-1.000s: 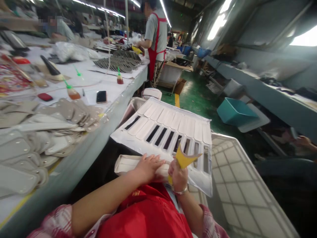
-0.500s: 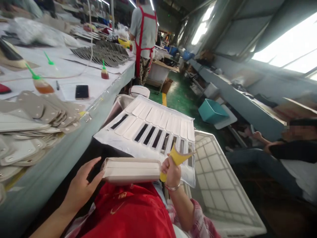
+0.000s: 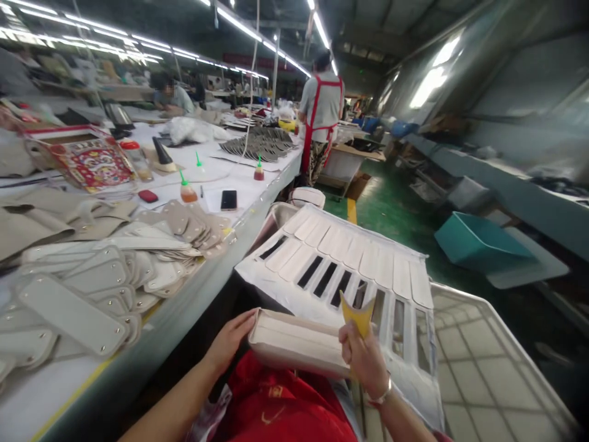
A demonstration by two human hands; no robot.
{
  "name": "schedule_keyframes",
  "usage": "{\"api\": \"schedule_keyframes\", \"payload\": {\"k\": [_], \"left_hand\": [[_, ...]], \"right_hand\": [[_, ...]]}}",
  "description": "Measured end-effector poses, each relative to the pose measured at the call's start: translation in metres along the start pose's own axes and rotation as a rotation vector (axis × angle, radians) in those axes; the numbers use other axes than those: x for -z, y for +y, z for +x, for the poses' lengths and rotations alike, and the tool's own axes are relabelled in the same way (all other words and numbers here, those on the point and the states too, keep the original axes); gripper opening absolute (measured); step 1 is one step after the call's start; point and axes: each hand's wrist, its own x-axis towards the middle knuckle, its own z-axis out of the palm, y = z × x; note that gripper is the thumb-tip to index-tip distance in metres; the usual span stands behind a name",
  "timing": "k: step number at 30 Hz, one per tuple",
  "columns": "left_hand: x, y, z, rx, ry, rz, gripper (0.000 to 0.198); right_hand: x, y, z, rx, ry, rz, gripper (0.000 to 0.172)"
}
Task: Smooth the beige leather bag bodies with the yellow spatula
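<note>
left hand (image 3: 229,341) now back against stack of cream strips (image 3: 297,341), fingers loosely together, right hand (image 3: 363,359) gripping yellow tool (image 3: 356,316), no writing legible

Green floor (image 3: 396,212) (strip lights (image 3: 235,22) overhead)

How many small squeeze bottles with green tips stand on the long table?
3. An orange bottle left of the black phone, a pale bottle farther back, and a reddish bottle before the dark stacked pieces. More may be hidden in the clutter.
</note>
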Motion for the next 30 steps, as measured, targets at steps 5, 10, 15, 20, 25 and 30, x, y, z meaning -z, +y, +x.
{"api": "schedule_keyframes", "payload": {"k": [5, 10, 15, 20, 25, 30], "left_hand": [[0.008, 0.008, 0.007, -0.003, -0.121, 0.116, 0.049], [0.006, 0.014, 0.012, -0.023, -0.158, 0.122, 0.035], [0.001, 0.016, 0.017, 0.023, -0.180, 0.009, 0.036], [0.001, 0.001, 0.030, 0.060, -0.259, -0.202, 0.040], [0.001, -0.011, 0.045, 0.175, -0.308, -0.378, 0.045], [0.004, -0.008, 0.039, 0.203, -0.258, -0.413, 0.042]], "right_hand": [[-0.009, -0.022, 0.021, -0.099, -0.562, -0.472, 0.037], [-0.029, -0.043, 0.055, 0.127, -0.726, -1.109, 0.025], [-0.069, -0.047, 0.075, 0.359, -0.718, -1.198, 0.028], [-0.122, -0.026, 0.086, 0.610, -0.609, -1.263, 0.038], [-0.169, -0.021, 0.109, 0.935, -0.793, -1.226, 0.051], [-0.191, -0.027, 0.123, 1.168, -1.117, -1.136, 0.050]]}}
